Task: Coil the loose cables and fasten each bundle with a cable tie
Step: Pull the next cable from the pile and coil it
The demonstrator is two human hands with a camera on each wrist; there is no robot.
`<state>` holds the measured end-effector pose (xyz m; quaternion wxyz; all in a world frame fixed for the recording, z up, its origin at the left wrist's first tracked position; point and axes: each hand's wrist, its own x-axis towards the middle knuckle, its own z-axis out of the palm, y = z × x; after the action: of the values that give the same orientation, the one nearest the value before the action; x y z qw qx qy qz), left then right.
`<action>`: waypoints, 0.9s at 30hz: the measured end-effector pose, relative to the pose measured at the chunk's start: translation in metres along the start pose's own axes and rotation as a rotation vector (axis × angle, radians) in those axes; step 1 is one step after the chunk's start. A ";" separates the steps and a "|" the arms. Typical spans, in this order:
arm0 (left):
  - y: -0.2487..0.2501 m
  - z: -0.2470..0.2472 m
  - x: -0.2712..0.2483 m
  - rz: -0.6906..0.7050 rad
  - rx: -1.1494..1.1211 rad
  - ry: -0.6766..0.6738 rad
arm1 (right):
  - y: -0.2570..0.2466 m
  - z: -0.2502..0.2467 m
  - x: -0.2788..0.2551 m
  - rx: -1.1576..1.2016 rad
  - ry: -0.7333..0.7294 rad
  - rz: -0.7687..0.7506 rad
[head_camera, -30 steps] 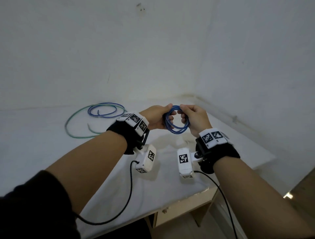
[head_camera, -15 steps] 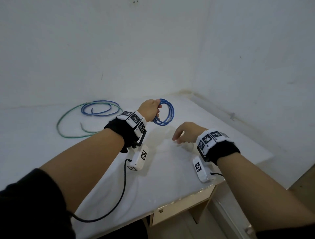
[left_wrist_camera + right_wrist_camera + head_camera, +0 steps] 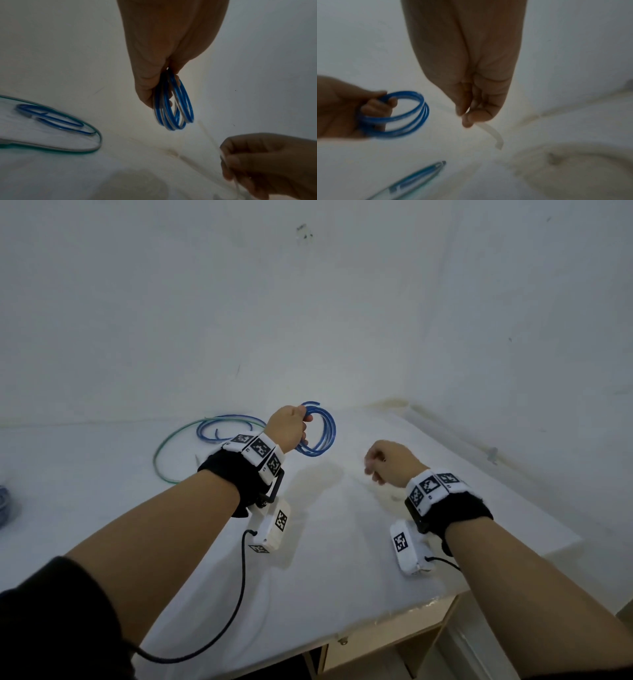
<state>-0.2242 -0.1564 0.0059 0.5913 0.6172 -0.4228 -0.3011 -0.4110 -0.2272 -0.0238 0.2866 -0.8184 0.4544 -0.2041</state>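
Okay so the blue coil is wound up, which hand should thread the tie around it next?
Right, probably. The right hand already pinches the white cable tie, its free end hanging loose. The left hand is busy gripping the blue coil above the table, so it should just hold the loops together.

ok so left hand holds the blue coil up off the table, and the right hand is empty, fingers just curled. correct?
Not quite. The left hand does hold the blue coil off the table, but the right hand is not empty: it pinches a pale cable tie. The right wrist view shows it hanging from the fingertips.
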 end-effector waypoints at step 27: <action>-0.003 -0.210 -0.034 -0.022 0.331 0.254 | -0.236 0.144 0.006 1.091 -0.175 -0.389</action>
<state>-0.0562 -0.0264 0.0237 0.5271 0.7435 -0.3816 -0.1537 -0.1743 -0.0918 0.0226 0.6604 -0.6345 0.0996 -0.3891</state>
